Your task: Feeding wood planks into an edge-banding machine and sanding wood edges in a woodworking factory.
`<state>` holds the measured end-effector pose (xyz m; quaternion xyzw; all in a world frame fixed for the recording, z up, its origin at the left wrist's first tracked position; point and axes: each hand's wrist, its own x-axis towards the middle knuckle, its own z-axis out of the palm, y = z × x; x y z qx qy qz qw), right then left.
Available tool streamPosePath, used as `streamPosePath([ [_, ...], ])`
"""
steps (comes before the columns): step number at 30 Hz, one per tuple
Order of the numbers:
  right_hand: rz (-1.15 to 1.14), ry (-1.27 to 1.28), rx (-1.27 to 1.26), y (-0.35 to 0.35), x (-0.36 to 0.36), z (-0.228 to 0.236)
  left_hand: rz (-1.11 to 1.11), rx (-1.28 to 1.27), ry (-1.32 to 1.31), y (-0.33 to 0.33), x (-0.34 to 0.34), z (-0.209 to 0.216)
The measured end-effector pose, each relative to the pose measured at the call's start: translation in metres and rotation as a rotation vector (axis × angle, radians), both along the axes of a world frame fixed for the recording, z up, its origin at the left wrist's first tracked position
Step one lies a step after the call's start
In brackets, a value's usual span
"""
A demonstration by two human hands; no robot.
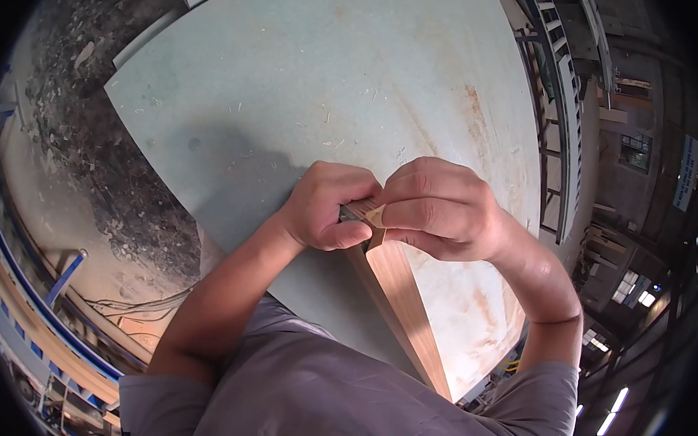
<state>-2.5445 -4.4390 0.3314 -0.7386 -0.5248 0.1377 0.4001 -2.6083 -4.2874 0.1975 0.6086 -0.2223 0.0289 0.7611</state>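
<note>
A long wooden piece (402, 293) with light brown faces runs from my body up to my hands, its far end between them. My left hand (326, 207) is closed around that end from the left, thumb and fingers bent against it. From the right, my right hand (443, 209) is closed with its fingers pinched over the tip. Under the right fingertips shows a small tan piece (375, 216), pressed at the wood's end. Its kind is too small to make out, and the fingers hide part of it.
A large pale green tabletop (325, 75) with scattered shavings and brown smears lies under my hands. Left of it is a dark, dirty floor patch (94, 118) with cables (143, 308) nearby. Blue-framed rails (51, 325) stand at lower left; a metal rack (563, 119) runs along the right.
</note>
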Motion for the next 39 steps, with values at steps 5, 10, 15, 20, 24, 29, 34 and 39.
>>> streamPosePath([
  [5,0.125,0.146,-0.096,0.005,0.009,0.004,-0.046,-0.066,0.066,-0.003,-0.002,-0.004],
  [10,0.178,0.283,-0.127,0.008,0.017,0.001,-0.073,-0.132,0.129,-0.005,-0.006,-0.002],
  [15,0.179,0.305,-0.169,0.012,0.019,0.01,-0.064,-0.088,0.112,-0.002,-0.005,-0.003],
  [20,0.139,0.267,-0.287,0.015,0.018,0.018,-0.106,-0.099,0.103,0.0,-0.005,-0.005],
  [24,0.182,0.251,-0.282,0.015,0.022,0.015,-0.109,-0.158,0.149,-0.002,-0.005,-0.003],
  [29,0.204,0.284,-0.385,0.023,0.023,0.023,-0.024,-0.222,0.118,-0.011,-0.008,-0.016],
  [34,0.186,0.286,-0.441,0.022,0.021,0.025,-0.034,-0.253,0.116,-0.012,-0.006,-0.015],
  [39,0.259,0.173,-0.548,-0.007,0.0,0.062,-0.043,-0.029,-0.016,-0.001,0.0,-0.006],
])
